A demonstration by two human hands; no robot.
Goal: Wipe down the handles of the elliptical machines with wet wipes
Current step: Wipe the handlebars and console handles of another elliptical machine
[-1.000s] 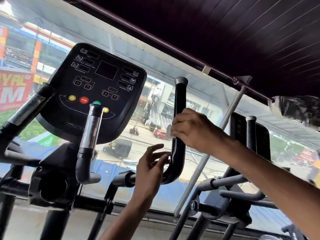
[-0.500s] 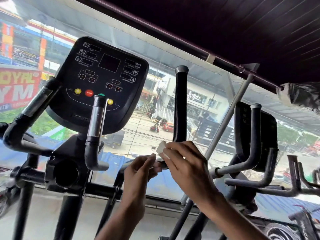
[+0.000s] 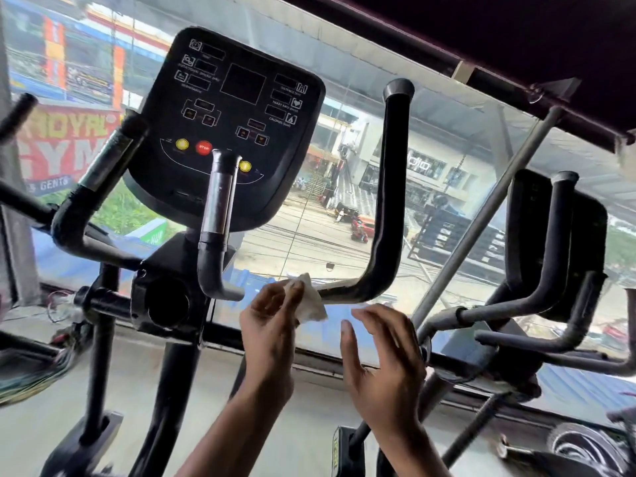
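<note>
Black handle (image 3: 390,187) upright, cap skyward; wipe (image 3: 311,299) in left grip (image 3: 267,323) at its base; right grip (image 3: 382,356) slack, empty

Cannot read the small print on the console (image 3: 223,108). Below it, cannot see the stretch of handle (image 3: 390,187) under the wet wipe (image 3: 313,302). Far left of it, cannot resolve a blurred bar (image 3: 19,113) cut by the edge.

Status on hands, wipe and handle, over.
Left hand pinches wet wipe at lower bar of tall black handle. Right hand open just below the bar, holding nothing. Nothing blocks the handle.
</note>
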